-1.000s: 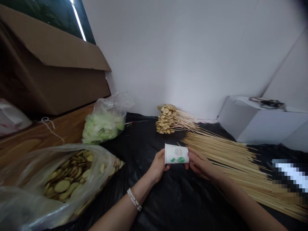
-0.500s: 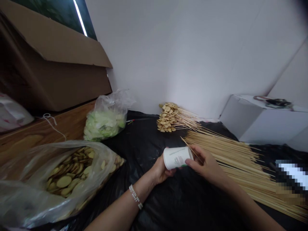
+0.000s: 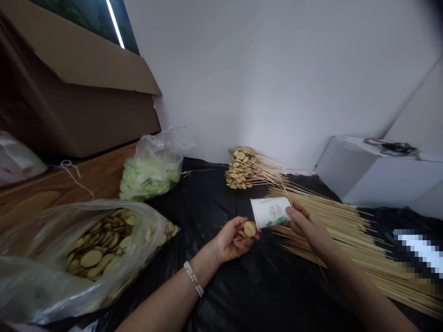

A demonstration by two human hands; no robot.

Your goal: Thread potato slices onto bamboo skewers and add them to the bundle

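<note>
A white paper cup (image 3: 272,211) with green print lies sideways in my right hand (image 3: 304,221), its mouth facing left. The same hand also has a thin wooden skewer (image 3: 321,267) running behind the cup. In my left hand (image 3: 232,240), fingers curled, rest several potato slices (image 3: 248,229), just beside the cup's rim. A heap of loose wooden skewers (image 3: 360,249) spreads on the black plastic sheet under and beyond my right hand. Past the cup, a bundle of skewered potato slices (image 3: 240,168) lies against the wall.
On the left an open clear bag (image 3: 145,216) holds potato slices. Behind it stands a bag of pale green chopped vegetable (image 3: 148,180). A cardboard box (image 3: 104,106) is at the back left, a white box (image 3: 377,175) at the back right. Black plastic sheet (image 3: 207,193) covers the surface.
The cup has left my left hand and moved right in my right hand. Potato slices now show in my left hand. The skewer has swung to a different angle.
</note>
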